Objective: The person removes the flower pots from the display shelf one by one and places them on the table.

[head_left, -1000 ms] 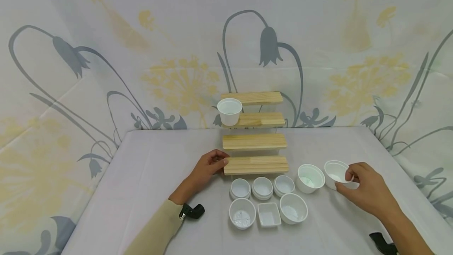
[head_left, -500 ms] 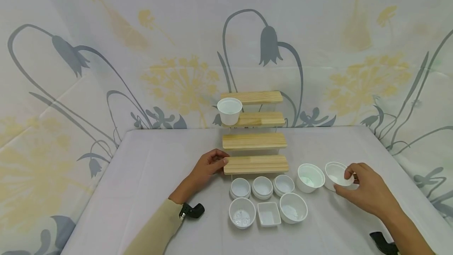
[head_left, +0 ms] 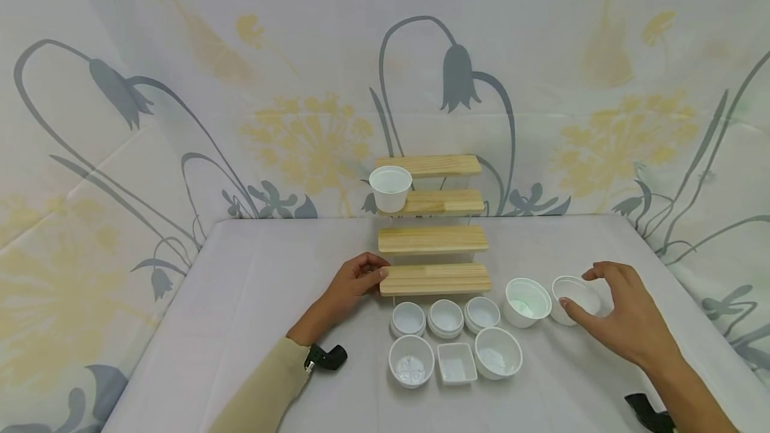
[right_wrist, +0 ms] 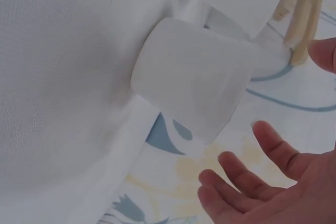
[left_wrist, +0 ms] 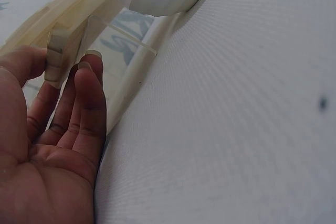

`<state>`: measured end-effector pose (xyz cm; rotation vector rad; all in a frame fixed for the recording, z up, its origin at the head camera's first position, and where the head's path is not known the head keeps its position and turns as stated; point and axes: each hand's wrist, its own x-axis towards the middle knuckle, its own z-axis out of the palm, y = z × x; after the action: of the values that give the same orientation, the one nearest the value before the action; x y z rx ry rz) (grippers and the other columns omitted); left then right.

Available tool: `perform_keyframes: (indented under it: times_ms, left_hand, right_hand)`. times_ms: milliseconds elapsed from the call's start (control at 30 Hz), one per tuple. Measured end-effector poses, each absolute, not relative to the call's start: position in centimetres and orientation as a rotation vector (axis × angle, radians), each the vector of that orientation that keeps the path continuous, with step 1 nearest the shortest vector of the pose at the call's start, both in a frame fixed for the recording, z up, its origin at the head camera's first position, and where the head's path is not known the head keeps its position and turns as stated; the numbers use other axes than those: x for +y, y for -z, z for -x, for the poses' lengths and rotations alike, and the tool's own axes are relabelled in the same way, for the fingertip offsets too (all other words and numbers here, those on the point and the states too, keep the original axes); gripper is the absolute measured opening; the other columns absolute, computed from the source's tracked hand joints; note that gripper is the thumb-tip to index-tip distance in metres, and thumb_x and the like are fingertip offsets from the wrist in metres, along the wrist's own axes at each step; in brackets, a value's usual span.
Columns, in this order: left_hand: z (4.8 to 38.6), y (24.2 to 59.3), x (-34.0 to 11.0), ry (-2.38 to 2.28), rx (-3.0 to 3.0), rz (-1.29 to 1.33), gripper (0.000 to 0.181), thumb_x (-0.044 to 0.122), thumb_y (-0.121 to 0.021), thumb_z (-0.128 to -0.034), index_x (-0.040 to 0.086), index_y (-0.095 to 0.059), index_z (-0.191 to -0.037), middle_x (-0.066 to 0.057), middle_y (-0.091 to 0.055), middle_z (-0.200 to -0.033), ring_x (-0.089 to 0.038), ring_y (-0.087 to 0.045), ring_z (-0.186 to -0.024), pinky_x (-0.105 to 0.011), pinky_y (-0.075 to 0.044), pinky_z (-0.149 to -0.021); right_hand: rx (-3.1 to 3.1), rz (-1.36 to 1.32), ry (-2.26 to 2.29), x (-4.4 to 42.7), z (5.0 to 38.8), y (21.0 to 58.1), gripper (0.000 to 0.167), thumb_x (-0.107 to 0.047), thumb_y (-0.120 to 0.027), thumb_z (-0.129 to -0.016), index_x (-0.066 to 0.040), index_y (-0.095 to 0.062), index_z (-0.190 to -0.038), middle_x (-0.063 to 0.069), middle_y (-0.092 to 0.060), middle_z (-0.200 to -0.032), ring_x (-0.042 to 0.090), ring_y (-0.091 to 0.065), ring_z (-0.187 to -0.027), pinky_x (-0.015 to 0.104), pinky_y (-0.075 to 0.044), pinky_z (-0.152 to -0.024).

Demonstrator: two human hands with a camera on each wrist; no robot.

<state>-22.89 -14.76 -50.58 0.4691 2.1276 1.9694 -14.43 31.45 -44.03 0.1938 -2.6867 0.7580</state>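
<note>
My left hand (head_left: pixel 351 286) grips the left end of the lowest board of a tiered wooden shelf (head_left: pixel 434 280). In the left wrist view, the thumb of that hand (left_wrist: pixel 63 129) lies on the board end (left_wrist: pixel 54 59), with fingers on the other side. Over the rightmost white bowl (head_left: pixel 575 299), my right hand (head_left: pixel 622 316) spreads thumb and fingers apart. The right wrist view shows that hand (right_wrist: pixel 278 182) apart from the bowl (right_wrist: pixel 191 74). Left of that bowl stands another white bowl (head_left: pixel 527 303). One white cup (head_left: pixel 391 189) sits at the left end of the second board from the top.
In front of the shelf stand small white ramekins (head_left: pixel 446 318), two round bowls (head_left: pixel 412 361) and a square dish (head_left: pixel 457 363). A white cloth covers the table (head_left: pixel 271 252). A flower-printed curtain (head_left: pixel 301 85) hangs behind.
My right hand has let go of the rightmost bowl's rim, its thumb and fingers moving apart. The bowl stays about where it was. My left hand has not moved.
</note>
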Motion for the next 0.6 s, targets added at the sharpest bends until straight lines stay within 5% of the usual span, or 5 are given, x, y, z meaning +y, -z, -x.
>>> perform_keyframes:
  times_ms: [600]
  left_hand:
    - [23.0,50.6,-14.8,-1.964,2.123,-0.492,0.03,0.012,-0.063,-0.1077,-0.008,-0.06,-0.129,-0.013,-0.068,-0.11,-0.014,-0.067,-0.087,-0.026,-0.059,-0.074]
  right_hand:
    - [-2.623,-0.277,-0.749,29.9,14.7,42.5,0.061,-0.027,-0.088,-0.087,-0.003,-0.059,-0.135,0.024,-0.053,-0.141,0.05,-0.049,-0.128,0.071,-0.042,-0.093]
